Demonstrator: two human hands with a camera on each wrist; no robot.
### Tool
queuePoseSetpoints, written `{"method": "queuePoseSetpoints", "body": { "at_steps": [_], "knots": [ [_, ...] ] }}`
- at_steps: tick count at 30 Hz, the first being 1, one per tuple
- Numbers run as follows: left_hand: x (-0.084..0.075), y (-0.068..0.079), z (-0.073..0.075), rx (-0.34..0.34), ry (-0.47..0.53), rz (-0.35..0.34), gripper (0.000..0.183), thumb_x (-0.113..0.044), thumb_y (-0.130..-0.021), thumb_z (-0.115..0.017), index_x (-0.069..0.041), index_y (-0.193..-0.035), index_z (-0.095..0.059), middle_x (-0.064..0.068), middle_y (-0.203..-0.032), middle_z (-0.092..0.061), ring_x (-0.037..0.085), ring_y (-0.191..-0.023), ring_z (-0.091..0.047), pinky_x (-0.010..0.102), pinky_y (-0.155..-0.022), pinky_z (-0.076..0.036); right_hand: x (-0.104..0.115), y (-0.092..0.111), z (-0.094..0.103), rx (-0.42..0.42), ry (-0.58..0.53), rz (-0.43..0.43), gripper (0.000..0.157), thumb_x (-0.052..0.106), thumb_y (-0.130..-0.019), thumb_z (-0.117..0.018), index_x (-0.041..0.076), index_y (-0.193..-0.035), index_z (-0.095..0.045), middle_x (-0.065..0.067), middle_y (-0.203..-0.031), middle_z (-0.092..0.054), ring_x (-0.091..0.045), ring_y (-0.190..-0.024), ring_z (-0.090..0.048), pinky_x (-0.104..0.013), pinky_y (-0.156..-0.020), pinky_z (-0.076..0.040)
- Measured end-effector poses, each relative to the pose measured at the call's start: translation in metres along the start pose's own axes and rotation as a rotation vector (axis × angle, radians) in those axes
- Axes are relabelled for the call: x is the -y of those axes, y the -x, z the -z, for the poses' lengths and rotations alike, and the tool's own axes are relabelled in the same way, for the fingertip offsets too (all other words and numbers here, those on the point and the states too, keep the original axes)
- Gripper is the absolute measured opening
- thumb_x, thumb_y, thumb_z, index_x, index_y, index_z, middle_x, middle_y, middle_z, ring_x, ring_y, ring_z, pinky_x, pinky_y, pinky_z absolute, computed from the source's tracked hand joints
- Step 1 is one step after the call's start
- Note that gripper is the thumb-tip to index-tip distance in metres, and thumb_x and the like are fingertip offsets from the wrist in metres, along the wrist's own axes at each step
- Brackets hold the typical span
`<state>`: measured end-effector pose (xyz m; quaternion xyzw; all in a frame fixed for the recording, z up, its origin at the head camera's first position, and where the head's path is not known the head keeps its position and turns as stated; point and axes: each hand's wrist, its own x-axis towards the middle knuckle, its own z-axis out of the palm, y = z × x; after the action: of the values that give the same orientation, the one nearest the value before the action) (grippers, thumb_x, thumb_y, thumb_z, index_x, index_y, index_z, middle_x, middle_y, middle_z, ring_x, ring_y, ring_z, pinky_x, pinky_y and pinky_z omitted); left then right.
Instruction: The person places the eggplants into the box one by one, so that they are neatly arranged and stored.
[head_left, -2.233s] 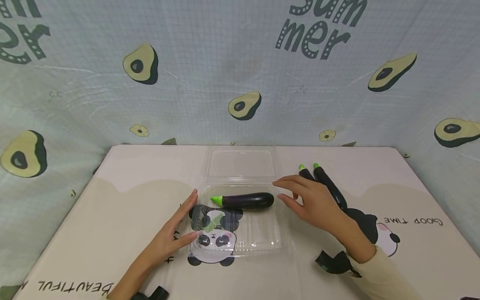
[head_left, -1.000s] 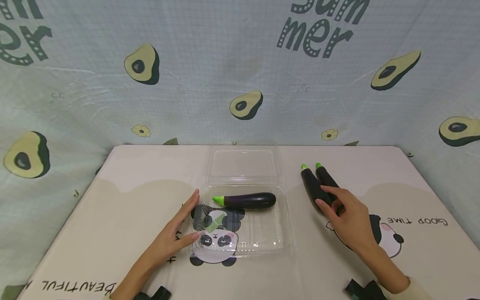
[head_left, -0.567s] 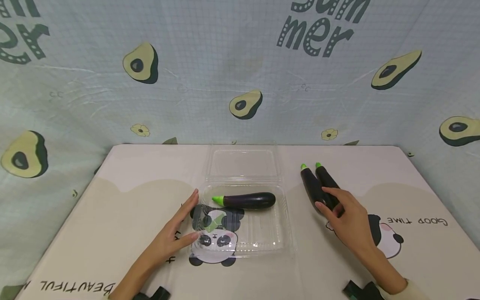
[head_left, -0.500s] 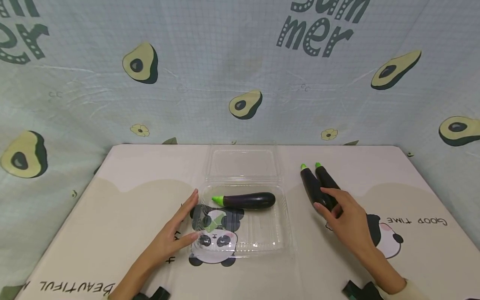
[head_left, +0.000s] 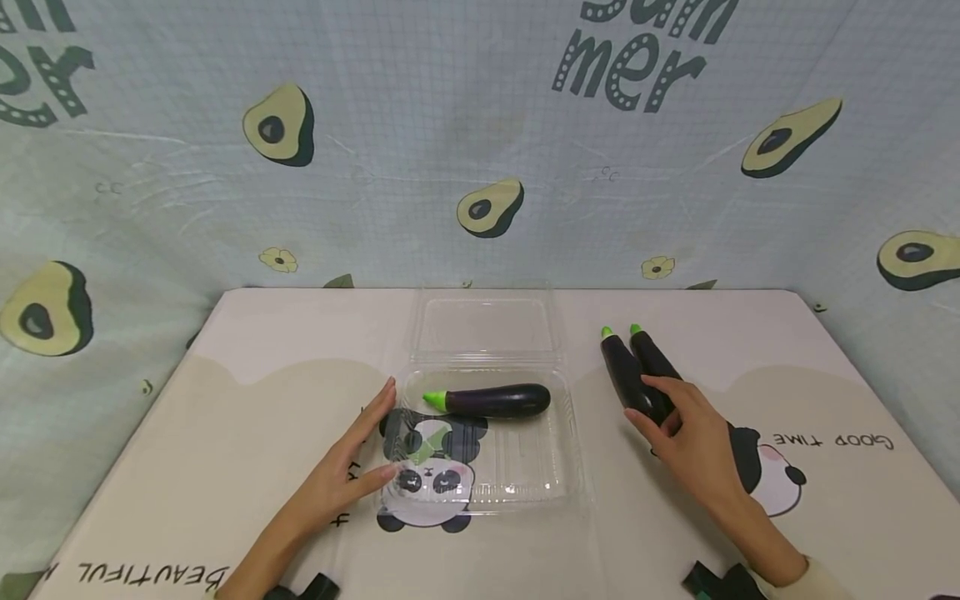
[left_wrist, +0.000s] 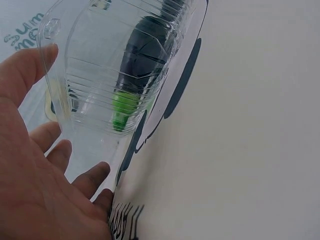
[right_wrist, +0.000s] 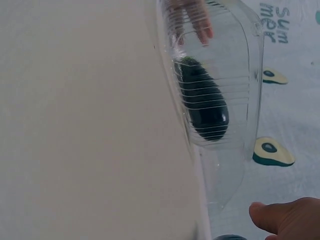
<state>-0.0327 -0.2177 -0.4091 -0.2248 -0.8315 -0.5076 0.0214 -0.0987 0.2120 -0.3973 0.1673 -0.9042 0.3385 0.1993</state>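
A clear plastic clamshell box (head_left: pixel 525 492) lies open on the table, holding a dark eggplant (head_left: pixel 498 402) with a bright green stem end. My left hand (head_left: pixel 337 475) spreads along its left side, fingers extended; in the left wrist view a fingertip is right at the rim. To the right, my right hand (head_left: pixel 697 437) curls thumb and fingers around the lower end of a second eggplant (head_left: pixel 624 367). A third eggplant (head_left: pixel 654 354) lies close beside that one, partly hidden by the hand. In the right wrist view, only the thumb (right_wrist: pixel 275 216) shows clearly.
The box's hinged lid (head_left: pixel 486 325) lies back toward the far edge of the table (head_left: pixel 300 317). Behind stands a fabric backdrop (head_left: pixel 390 133) printed with avocados. The tabletop carries flat panda pictures and lettering.
My right hand has moved from beside the box to the eggplants on the right, and its thumb has lately shifted slightly left. My left hand stays in place.
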Motion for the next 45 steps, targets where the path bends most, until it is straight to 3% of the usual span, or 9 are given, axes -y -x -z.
{"method": "queuePoseSetpoints", "body": {
  "at_steps": [45],
  "knots": [
    [0.001, -0.001, 0.0, -0.007, -0.005, 0.024, 0.079, -0.008, -0.086, -0.064, -0.011, -0.153, -0.022, 0.005, -0.16, -0.011, 0.021, -0.145, -0.009, 0.016, -0.11, -0.007, -0.006, 0.004, -0.011, -0.003, 0.033, -0.008, 0.054, 0.008, -0.076, -0.081, 0.005, -0.125, -0.06, -0.014, -0.109, -0.059, -0.007, -0.056, -0.048, -0.015, -0.048, -0.037]
  ]
}}
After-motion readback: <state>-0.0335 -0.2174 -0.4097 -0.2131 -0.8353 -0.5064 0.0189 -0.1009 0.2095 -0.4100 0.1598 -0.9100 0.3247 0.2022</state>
